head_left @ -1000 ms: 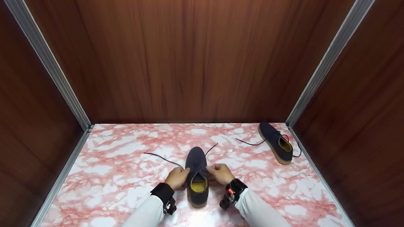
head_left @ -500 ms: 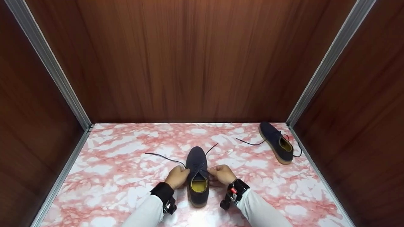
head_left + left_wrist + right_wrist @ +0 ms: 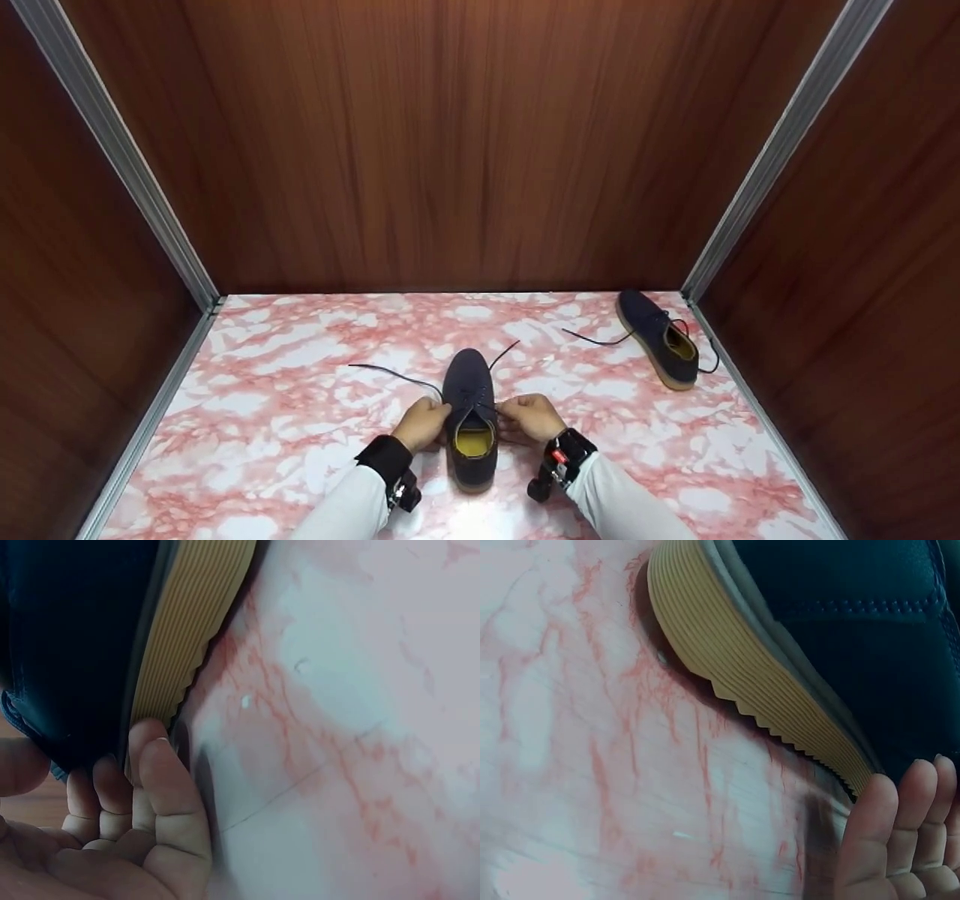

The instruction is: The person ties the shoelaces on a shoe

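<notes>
A dark navy lace-up shoe with a yellow lining stands upright in front of me, toe pointing away. My left hand holds its left side, thumb near the lacing. In the left wrist view the curled fingers touch the upper and the ribbed tan sole. My right hand pinches a dark shoelace drawn out to the right of the eyelets. Its fingers lie by the shoe's side in the right wrist view; the pinch itself is hidden there.
A second navy shoe with loose laces lies at the back right near the side wall. Two lace ends of the near shoe trail forward, a left one and a right one. Brown wood-grain panels enclose the pink marbled surface.
My right hand has shifted slightly right and toward me, and more lace shows between it and the shoe. The left trailing lace end has slid slightly right. My left hand stays in place.
</notes>
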{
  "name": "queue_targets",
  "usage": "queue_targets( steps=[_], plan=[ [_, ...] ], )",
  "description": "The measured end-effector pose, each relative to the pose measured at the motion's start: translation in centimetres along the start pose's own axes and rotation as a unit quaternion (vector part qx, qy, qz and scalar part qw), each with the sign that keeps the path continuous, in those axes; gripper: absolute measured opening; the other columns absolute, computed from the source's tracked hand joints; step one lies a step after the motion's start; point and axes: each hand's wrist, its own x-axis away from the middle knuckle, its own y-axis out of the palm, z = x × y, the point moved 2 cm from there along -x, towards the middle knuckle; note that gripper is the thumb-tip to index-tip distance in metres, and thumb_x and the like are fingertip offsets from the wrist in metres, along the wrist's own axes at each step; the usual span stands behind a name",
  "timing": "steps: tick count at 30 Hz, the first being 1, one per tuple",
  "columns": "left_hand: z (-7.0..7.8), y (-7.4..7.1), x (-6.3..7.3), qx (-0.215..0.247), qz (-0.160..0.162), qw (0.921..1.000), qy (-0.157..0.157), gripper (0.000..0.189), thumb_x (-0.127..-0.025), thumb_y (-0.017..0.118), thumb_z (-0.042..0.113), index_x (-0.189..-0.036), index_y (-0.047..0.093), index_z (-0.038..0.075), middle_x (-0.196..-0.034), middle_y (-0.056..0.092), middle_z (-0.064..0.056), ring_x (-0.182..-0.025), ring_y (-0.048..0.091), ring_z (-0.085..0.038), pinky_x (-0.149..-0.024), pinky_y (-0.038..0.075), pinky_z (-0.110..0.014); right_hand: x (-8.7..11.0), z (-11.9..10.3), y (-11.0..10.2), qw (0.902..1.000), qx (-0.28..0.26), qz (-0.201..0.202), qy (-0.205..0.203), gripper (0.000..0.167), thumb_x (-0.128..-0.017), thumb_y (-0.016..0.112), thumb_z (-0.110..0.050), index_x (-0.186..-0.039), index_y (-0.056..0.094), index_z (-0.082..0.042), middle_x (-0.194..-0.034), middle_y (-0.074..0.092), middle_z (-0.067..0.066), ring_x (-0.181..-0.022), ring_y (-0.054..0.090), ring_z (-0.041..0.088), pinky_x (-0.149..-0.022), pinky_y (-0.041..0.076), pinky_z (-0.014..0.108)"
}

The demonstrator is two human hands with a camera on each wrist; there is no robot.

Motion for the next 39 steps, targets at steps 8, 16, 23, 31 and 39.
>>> queue_targets(
  steps=[8,16,23,31,39],
  plan=[
    [0.0,0.0,-0.1,0.022,-0.004,0.9997,-0.004,0.022,-0.104,0.049,0.024,-0.089,0.052,0.008,-0.067,0.057,-0.004,-0.056,0.059,-0.014,-0.054,0.058,-0.033,0.0,-0.9,0.0,0.9972,0.069,0.026,0.006,0.019,-0.089,0.068,-0.014,-0.093,0.077,0.003,-0.068,0.071,0.0,-0.06,0.069,0.008,-0.064,0.062,0.025],
    [0.3,-0.1,-0.1,0.013,-0.038,0.9992,0.004,0.03,-0.1,0.044,0.02,-0.073,0.054,0.012,-0.05,0.052,0.003,-0.048,0.054,-0.01,-0.045,0.049,-0.026,-0.2,-1.2,0.0,0.9923,0.111,0.037,0.042,0.015,-0.083,0.061,-0.013,-0.069,0.065,-0.009,-0.059,0.061,-0.003,-0.055,0.06,0.008,-0.06,0.063,0.03],
    [0.1,0.3,-0.2,-0.005,-0.033,0.9995,0.004,0.027,-0.097,0.044,0.016,-0.072,0.052,0.016,-0.053,0.051,0.002,-0.05,0.053,-0.011,-0.045,0.049,-0.026,-0.3,-0.9,0.1,0.9981,0.04,0.037,0.027,0.012,-0.092,0.058,-0.012,-0.09,0.066,-0.003,-0.07,0.068,0.001,-0.06,0.066,0.009,-0.065,0.064,0.032],
    [0.1,0.3,-0.1,-0.013,-0.021,0.9997,0.002,0.017,-0.097,0.046,0.019,-0.083,0.051,0.012,-0.067,0.055,-0.002,-0.057,0.058,-0.013,-0.053,0.058,-0.032,-0.3,-1.1,-0.1,0.9964,-0.024,0.075,-0.031,0.008,-0.09,0.059,-0.004,-0.082,0.061,-0.006,-0.089,0.076,0.011,-0.077,0.074,0.016,-0.078,0.065,0.035],
    [-0.1,0.5,-0.2,-0.006,-0.026,0.9996,0.004,0.016,-0.097,0.047,0.019,-0.082,0.049,0.013,-0.067,0.055,0.0,-0.055,0.06,-0.011,-0.055,0.06,-0.032,-0.2,-2.0,-0.2,0.993,-0.02,0.07,-0.093,0.019,-0.093,0.056,-0.003,-0.074,0.057,-0.009,-0.115,0.076,0.026,-0.093,0.078,0.02,-0.091,0.063,0.042]
  ],
)
